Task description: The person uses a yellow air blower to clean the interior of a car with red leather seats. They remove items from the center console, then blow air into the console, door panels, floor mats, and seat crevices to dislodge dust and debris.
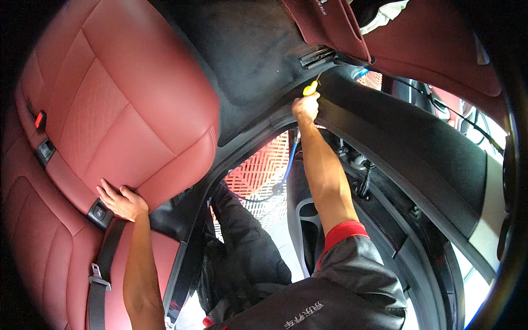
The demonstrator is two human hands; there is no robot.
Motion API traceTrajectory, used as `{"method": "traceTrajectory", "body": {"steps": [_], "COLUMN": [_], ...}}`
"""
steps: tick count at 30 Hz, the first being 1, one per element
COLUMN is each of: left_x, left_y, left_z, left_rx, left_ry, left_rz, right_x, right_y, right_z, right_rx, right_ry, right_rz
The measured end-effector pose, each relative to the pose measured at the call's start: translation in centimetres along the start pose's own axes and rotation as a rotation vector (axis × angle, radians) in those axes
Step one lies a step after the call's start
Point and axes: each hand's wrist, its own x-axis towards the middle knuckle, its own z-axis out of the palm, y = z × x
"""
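Note:
Braced flat on the red rear seat cushion [136,128], my left hand [123,203] has its fingers spread and holds nothing. It lies close to a black child-seat anchor cover [100,213] at the seat's rear edge. My right hand [306,106] grips a yellow air blow gun [310,89] by its handle. The gun's thin nozzle points to the foot of the door pillar, near the front seat's rail end [317,57]. A blue air hose [291,165] hangs below that hand through the door opening. My fingers hide part of the gun's body.
Black carpet [247,45] covers the floor before the seat. The front seat's red back [429,45] overhangs at upper right. Dark pillar trim [396,107] runs beside my right arm. A seat belt with a metal tongue [99,276] hangs at lower left. Grated floor tiles [260,165] show outside.

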Motion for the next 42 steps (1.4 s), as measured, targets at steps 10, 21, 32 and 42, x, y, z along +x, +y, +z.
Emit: {"method": "traceTrajectory", "body": {"steps": [10,21,32,42], "left_x": [-0.3,0.8,1.5,1.4], "left_y": [0.0,-0.6,-1.7,-0.8], "left_z": [0.6,-0.1,-12.4,-11.6], "left_rx": [0.05,0.071,0.589,0.215], "left_ry": [0.002,-0.333,-1.076,-0.942], "left_rz": [-0.039,-0.11,0.225,0.01], "right_x": [-16.4,-30.2,-36.6,-30.9], "right_y": [10.0,13.2,7.8,-2.7], "right_z": [0.4,-4.2,-10.8,-19.6], "right_rx": [0.256,0.261,0.166,-0.204], "right_ry": [-0.578,-1.222,-1.11,-0.43], "right_rz": [-0.158,-0.215,-0.746,-0.856]}}
